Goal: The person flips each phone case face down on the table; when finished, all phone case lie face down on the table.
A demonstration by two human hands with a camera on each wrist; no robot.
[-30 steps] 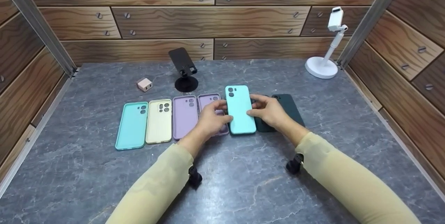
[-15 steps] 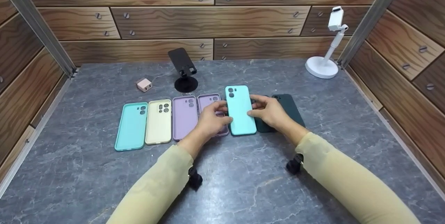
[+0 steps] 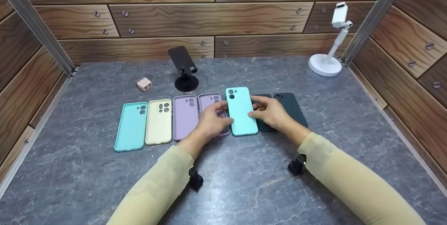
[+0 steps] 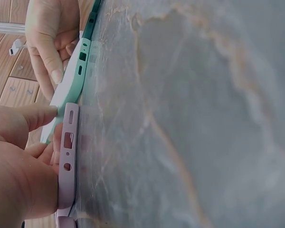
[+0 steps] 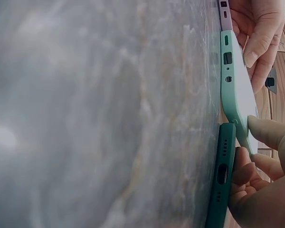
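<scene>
Back side up, a turquoise phone case (image 3: 241, 111) is held between both hands in the head view. My left hand (image 3: 213, 118) pinches its left edge with thumb and fingers. On the opposite edge, my right hand (image 3: 273, 112) grips it the same way. In both wrist views, the case's near end with port cutouts is low by the table. Under the left hand lies a purple case (image 4: 68, 156), partly covered. A dark green case (image 5: 222, 175) lies below the right hand, beside another dark green case (image 3: 291, 109).
Left in the row lie a second turquoise case (image 3: 131, 127), a cream case (image 3: 159, 123) and another purple case (image 3: 185, 120), inner sides up. Behind stand a pink charger plug (image 3: 144, 84), a black phone stand (image 3: 186, 83) and a white phone stand (image 3: 324, 65).
The head view has shifted slightly. Both hands keep hold of the turquoise case, which stays in nearly the same place.
</scene>
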